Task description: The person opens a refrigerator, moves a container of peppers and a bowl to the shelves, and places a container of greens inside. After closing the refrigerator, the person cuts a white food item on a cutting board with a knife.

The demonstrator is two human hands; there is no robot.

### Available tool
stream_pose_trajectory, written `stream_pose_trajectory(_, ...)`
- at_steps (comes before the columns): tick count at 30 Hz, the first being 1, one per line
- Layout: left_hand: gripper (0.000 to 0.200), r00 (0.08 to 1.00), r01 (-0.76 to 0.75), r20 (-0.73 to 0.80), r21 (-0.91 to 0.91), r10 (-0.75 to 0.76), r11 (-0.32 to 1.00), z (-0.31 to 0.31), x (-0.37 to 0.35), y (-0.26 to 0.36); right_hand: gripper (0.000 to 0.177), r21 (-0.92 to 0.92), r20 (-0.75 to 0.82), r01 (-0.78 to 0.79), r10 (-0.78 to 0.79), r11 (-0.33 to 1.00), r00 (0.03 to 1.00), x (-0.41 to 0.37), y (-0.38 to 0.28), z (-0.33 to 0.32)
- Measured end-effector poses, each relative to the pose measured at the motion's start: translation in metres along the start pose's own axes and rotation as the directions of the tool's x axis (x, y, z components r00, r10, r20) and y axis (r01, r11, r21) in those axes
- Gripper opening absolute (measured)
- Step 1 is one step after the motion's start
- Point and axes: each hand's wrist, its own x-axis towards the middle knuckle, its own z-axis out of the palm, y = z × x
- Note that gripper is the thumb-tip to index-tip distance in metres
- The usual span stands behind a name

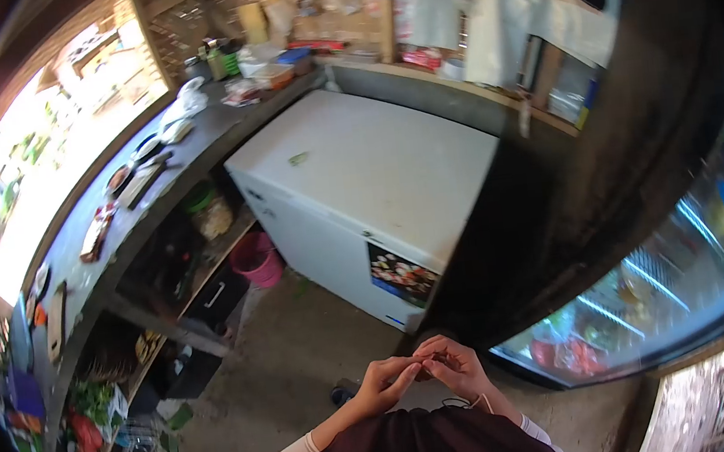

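My left hand [390, 380] and my right hand [454, 364] meet in front of my body, low in the view. Their fingertips are pinched together and touch each other. Whatever lies between them, if anything, is too small or hidden to make out. A thin loop shows at my right wrist. Beyond my hands stands a white chest freezer [364, 160] with its lid down and a picture sticker [402, 273] on its front. A small greenish scrap [298, 158] lies on the lid.
A counter [136, 216] with bags, tubs and utensils runs along the left, above shelves of goods. A pink bucket [256, 261] stands on the floor beside the freezer. To the right is a glass-fronted display fridge [650, 284]. White bags [487, 32] hang on the back wall.
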Motion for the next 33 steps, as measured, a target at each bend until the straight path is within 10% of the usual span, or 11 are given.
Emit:
stream_pose_trajectory(14, 0.013, 0.776, -0.077, -0.630, -0.039, 0.035, 0.996, -0.215, -0.076, 0.014, 0.016, -0.033, 0.629, -0.170, 0.153, 0.985, 0.762, 0.203, 0.060, 0.203)
stream_pose_trajectory(33, 0.006, 0.719, -0.072, -0.695, -0.089, -0.010, 0.993, -0.397, 0.027, -0.029, 0.014, 0.031, 0.817, -0.209, 0.096, 0.977, 0.568, 0.448, 0.145, 0.270)
